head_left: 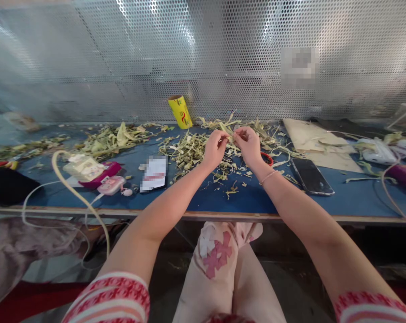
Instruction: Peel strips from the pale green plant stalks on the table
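Note:
My left hand (217,146) and my right hand (248,142) meet above the blue table (236,202), fingertips close together. Between them is a pale green strip of dried leaf (230,136), pinched from both sides; fingers cover much of it. Below and left of my left hand lies a heap of small, knotted-looking pale green plant pieces (186,150). A red-orange scissor handle (267,159) shows beside my right wrist, its blades partly hidden under the hands. Loose leaf strips (223,123) lie behind the hands.
A yellow cardboard tube (180,112) leans by the perforated metal wall (223,54). Phones lie left (154,174) and right (312,176). A cable (57,166) loops over the table's front edge, near a pink case (111,185). Brown cardboard (310,137) lies right; another leaf pile (112,139), left.

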{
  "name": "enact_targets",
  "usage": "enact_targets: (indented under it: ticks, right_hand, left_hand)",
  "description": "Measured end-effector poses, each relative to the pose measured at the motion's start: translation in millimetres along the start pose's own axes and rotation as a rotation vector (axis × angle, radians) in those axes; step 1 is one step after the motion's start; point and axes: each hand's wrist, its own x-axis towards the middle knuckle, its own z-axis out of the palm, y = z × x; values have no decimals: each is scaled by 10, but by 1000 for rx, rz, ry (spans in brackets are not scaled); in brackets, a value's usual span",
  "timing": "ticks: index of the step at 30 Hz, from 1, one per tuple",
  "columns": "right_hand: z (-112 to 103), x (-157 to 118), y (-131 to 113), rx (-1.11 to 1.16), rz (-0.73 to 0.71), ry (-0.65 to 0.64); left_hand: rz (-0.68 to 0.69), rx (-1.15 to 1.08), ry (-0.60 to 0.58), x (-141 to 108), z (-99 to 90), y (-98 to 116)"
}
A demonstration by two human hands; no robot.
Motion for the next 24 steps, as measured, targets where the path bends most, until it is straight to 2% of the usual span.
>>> enact_targets:
  ticks: [3, 5, 10, 16, 20, 24]
  right_hand:
    - [-10, -13, -18, -121, -106, -2]
    - [-23, -21, -27, -189, -180, -5]
    - [-57, -38, -59, -316, -287, -36]
    - [-56, -40, -89, -311, -261, -27]
    - [-49, -23, -81, -224, -198, 13]
    - [-32, -27, -77, -174, -111, 23]
  left_hand:
    - [65, 51, 5, 3, -27, 14]
    - [49, 31, 8, 1, -25, 22]
    - [-194, -227, 47, -5, 33, 26]
    - [-436, -435, 87, -6, 82, 34]
    - [-498, -560, 83, -21, 110, 34]
    - [-557, -636, 129, -17, 126, 65]
